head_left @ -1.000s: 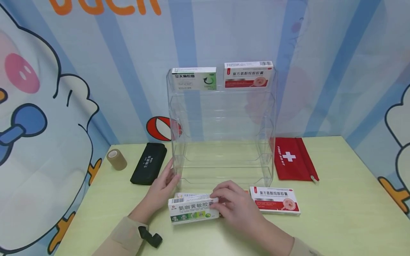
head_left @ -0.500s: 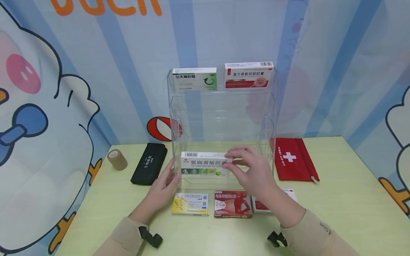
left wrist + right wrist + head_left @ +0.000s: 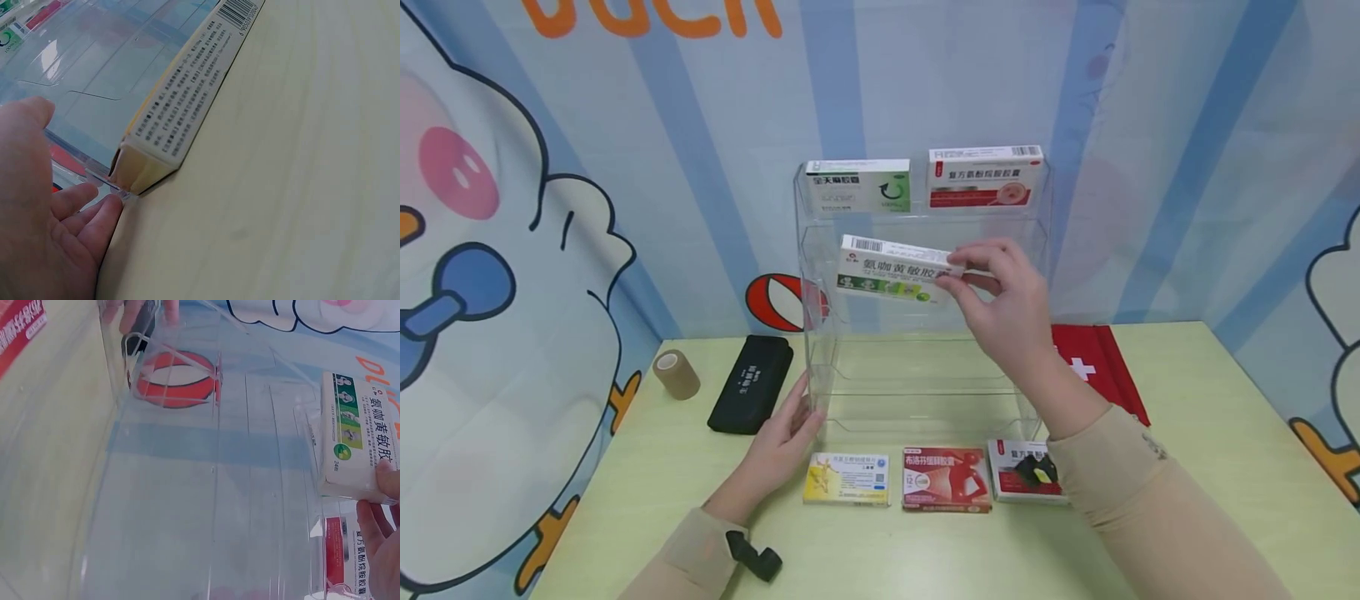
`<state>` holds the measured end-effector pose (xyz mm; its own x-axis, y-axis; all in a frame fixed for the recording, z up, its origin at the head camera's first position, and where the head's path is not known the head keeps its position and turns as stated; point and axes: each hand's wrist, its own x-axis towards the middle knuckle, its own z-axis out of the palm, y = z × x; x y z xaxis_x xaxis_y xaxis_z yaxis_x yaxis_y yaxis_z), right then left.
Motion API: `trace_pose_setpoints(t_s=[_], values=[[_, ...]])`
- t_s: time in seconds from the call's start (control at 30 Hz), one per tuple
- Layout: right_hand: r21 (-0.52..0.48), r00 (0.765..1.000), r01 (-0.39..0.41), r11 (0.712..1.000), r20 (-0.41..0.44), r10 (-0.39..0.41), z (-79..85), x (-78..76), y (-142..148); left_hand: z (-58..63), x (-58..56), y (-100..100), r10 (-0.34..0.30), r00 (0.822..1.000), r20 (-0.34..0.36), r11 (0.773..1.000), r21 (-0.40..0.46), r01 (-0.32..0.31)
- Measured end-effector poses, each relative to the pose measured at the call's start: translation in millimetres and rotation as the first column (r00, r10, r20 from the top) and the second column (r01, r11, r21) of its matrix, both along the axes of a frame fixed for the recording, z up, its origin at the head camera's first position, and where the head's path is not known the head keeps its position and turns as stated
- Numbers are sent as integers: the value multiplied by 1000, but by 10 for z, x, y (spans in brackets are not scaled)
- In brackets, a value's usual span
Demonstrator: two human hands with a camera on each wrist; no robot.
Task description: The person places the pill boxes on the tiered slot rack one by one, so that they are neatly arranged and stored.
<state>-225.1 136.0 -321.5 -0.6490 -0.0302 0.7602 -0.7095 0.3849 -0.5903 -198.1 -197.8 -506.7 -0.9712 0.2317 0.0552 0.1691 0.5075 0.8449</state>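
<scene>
My right hand (image 3: 1000, 304) pinches the right end of a white and green medicine box (image 3: 891, 271), holding it tilted before the upper middle of a clear display rack (image 3: 925, 407). That box (image 3: 353, 434) appears in the right wrist view as well. With thumb and fingers, my left hand (image 3: 782, 437) grips the rack's lower left edge. On the top tier stand a white-green box (image 3: 857, 185) and a white-red box (image 3: 985, 179). Flat before the rack lie a yellow-white box (image 3: 847, 479), a red box (image 3: 946, 479) and another white-red box (image 3: 1011, 475), partly covered by my right wrist.
A brown tape roll (image 3: 676, 374) and a black pouch (image 3: 750, 384) lie left of the rack. To its right is a red first aid pouch (image 3: 1101, 362), partly hidden by my right arm. A printed cloth (image 3: 925, 75) hangs behind the table.
My right hand has lifted the white and green box from the front of the table up to the rack's upper part, uncovering the boxes below. The left hand has stayed in place.
</scene>
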Motion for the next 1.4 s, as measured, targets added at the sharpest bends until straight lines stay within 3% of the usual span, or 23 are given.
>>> trace_pose_setpoints(t_s=[0.2, 0.37, 0.7, 0.9, 1.27, 1.4], values=[[-20, 996, 86, 996, 32, -86, 141, -186, -44, -3, -8, 0, -7, 1000, -15, 1000, 3, 8], [-61, 993, 105, 993, 56, -102, 190, -332, -115, 5, 0, 7, 0, 1000, -2, 1000, -1, 0], [-18, 983, 168, 986, 73, -167, 162, -438, -283, 1, -9, 6, 2, 1000, 9, 1000, -1, -2], [3, 988, 146, 989, 50, -146, 183, -494, -405, 4, -1, 1, 1, 1000, 0, 1000, -7, -1], [25, 980, 90, 996, 174, -93, 102, -558, -507, 28, 11, 12, -3, 1000, -5, 1000, 2, 3], [25, 980, 83, 996, 178, -86, 65, -579, -509, 27, 10, 18, 4, 1000, 6, 1000, -1, -4]])
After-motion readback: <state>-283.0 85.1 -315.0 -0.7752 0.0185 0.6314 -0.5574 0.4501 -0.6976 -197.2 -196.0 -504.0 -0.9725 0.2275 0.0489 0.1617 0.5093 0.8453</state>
